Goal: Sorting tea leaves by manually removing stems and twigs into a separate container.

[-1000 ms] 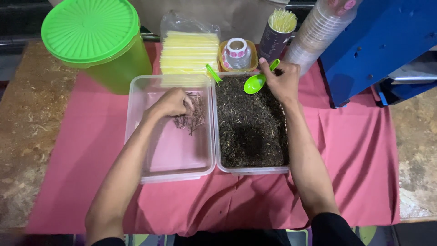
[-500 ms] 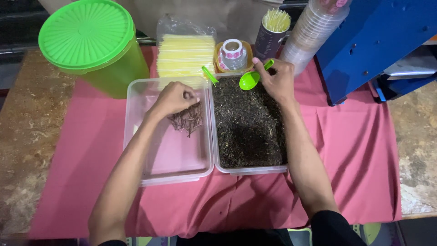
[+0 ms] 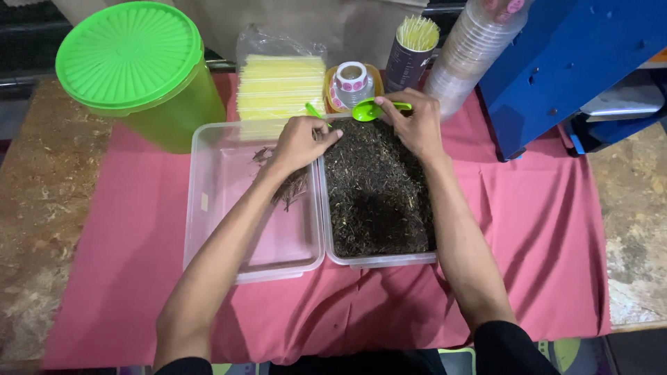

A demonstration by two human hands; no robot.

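Right hand [image 3: 417, 125]: fingers closed on the handle of a green scoop [image 3: 368, 109], held over the far edge of the right tub [image 3: 379, 260].
Left hand [image 3: 300, 142]: fingers curled together at the wall between the two tubs, fingertips reaching the loose dark tea [image 3: 379, 201]; whether it pinches anything, cannot tell.
Left tub [image 3: 208, 208]: clear, with a small heap of brown stems [image 3: 292, 187] just beside the left wrist.
Both tubs: side by side mid-cloth on the pink cloth [image 3: 542, 236].
Far edge: green lidded bucket [image 3: 142, 73], yellow straws [image 3: 278, 87].
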